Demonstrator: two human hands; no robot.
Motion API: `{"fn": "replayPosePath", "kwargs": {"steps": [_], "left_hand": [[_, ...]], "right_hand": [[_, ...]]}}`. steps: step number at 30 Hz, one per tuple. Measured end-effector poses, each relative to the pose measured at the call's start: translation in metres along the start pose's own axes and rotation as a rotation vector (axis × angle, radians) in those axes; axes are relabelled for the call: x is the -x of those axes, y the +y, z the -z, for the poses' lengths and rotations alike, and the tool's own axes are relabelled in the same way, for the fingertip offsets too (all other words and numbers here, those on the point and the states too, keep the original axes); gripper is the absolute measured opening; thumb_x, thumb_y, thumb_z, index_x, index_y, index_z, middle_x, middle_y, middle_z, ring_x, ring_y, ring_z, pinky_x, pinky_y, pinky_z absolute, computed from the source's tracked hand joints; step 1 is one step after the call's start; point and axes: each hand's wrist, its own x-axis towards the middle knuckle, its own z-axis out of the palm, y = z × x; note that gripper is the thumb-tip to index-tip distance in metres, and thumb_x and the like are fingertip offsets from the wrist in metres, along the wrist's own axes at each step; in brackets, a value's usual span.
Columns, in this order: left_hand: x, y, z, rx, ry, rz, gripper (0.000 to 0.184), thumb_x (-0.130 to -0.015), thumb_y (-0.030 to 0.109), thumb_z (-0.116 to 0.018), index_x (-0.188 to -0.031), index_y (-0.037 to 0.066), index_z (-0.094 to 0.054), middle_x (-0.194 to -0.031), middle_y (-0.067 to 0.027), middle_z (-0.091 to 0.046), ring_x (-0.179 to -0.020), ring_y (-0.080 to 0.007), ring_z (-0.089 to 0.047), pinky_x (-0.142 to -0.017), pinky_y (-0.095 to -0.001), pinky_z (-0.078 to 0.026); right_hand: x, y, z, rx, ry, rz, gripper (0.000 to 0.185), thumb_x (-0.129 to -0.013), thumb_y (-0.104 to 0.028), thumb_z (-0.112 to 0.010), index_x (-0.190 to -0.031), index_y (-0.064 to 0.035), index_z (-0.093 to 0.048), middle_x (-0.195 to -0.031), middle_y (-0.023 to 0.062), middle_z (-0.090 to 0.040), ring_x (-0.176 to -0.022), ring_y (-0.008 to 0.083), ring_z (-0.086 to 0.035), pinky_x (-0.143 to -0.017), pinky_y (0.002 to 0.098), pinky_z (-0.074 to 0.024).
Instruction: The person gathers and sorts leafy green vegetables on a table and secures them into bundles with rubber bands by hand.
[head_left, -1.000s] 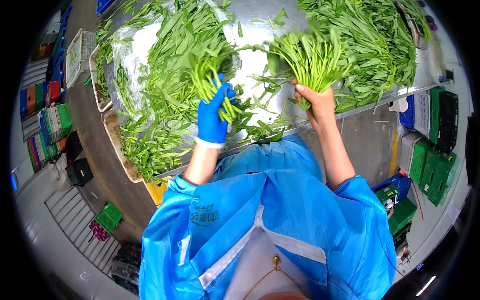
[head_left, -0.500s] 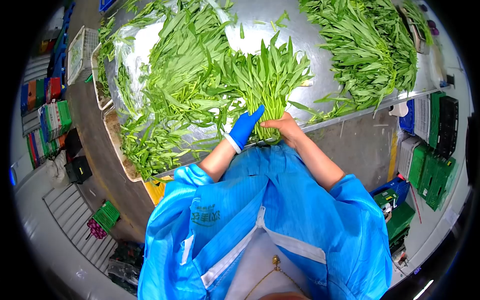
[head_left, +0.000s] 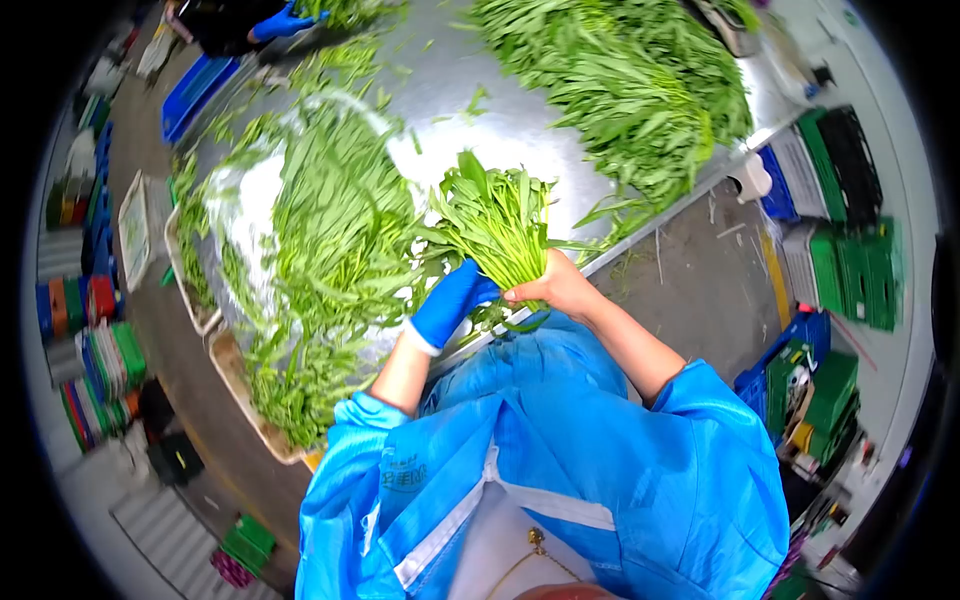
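A bunch of water spinach [head_left: 490, 215] is held over the near edge of the metal table, leaves pointing away from me and stems toward my body. My right hand [head_left: 555, 283], bare, is closed around the stem end from the right, its thumb across the stems. My left hand [head_left: 450, 305], in a blue glove, is closed at the left side of the same bunch; some of its fingers are hidden by stems and leaves. Left of the bunch lies a broad heap of loose water spinach [head_left: 345, 215]. Bundled greens [head_left: 640, 95] are piled at the far right.
The metal table [head_left: 440, 95] has clear plastic film [head_left: 240, 195] on its left side. Tubs [head_left: 235, 385] stand along its left edge. At the far left is another person's blue-gloved hand [head_left: 285, 22] beside a blue crate [head_left: 195, 95]. Green crates [head_left: 865, 275] stand at right.
The view has shifted, bringing another person's gloved hand into sight at the top left. My left hand has moved lower on the bunch, its thumb no longer lying upright along the stems. The bunch tilts more leftward.
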Motion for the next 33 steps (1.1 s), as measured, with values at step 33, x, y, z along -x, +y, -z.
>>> {"fn": "replayPosePath", "kwargs": {"steps": [33], "left_hand": [[-0.34, -0.056, -0.252, 0.097, 0.017, -0.058, 0.056, -0.094, 0.042, -0.051, -0.139, 0.011, -0.04, -0.136, -0.0151, -0.046, -0.121, -0.0287, -0.049, -0.107, -0.0445, -0.035]], "right_hand": [[0.364, 0.046, 0.354, 1.062, 0.532, 0.026, 0.034, -0.07, -0.005, -0.062, -0.104, -0.0067, -0.056, -0.072, 0.011, -0.061, -0.065, 0.0266, -0.061, -0.059, 0.0394, -0.0473]]}}
